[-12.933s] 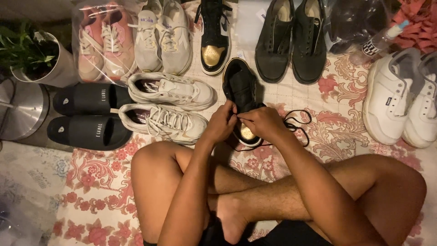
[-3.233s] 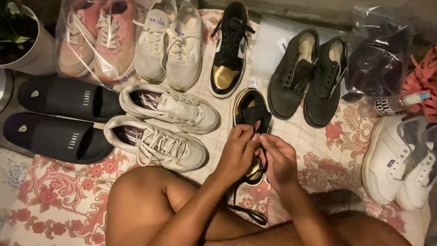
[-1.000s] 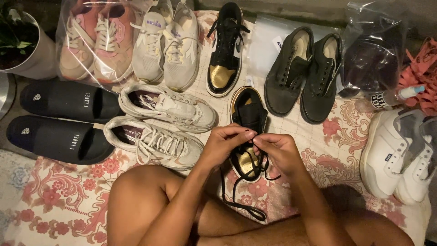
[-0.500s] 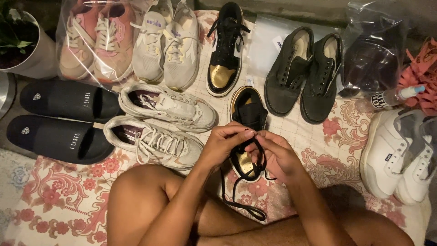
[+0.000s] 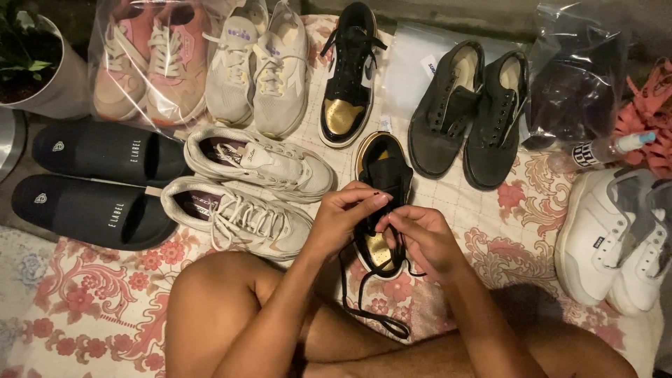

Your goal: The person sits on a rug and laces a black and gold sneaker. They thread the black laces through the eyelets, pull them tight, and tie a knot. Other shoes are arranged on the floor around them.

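Nearest to the camera, two bare knees are seen, crossed on a flowered cloth point(image 5: 91, 294) that is spread on the floor. Just above the knees, a black and gold shoe point(image 5: 381, 203) is laid on the cloth with its toe toward the person. A black lace point(image 5: 371, 308) is trailed from the shoe down onto the cloth in a loose loop.

The left hand point(image 5: 346, 217) is held over the middle of the shoe. Its fingers are pressed together, and a bit of the lace seems to be pinched in the grip. The right hand point(image 5: 420, 238) is held just beside it. Its fingers are curled in, and the lace seems to be pinched there too, though the pinch itself is partly hidden.

The lacing looks only partly done: much of the lace is not yet pulled through, and no bow is tied.

To the left, a pair of white sneakers point(image 5: 245, 189) and black slides point(image 5: 98, 182) are lined up. To the right, white shoes point(image 5: 616, 238) are set.

Farther away, the matching black and gold shoe point(image 5: 350, 77), already laced, is placed near dark shoes point(image 5: 469, 112), pale sneakers point(image 5: 259, 66) and bagged pink sneakers point(image 5: 150, 63).
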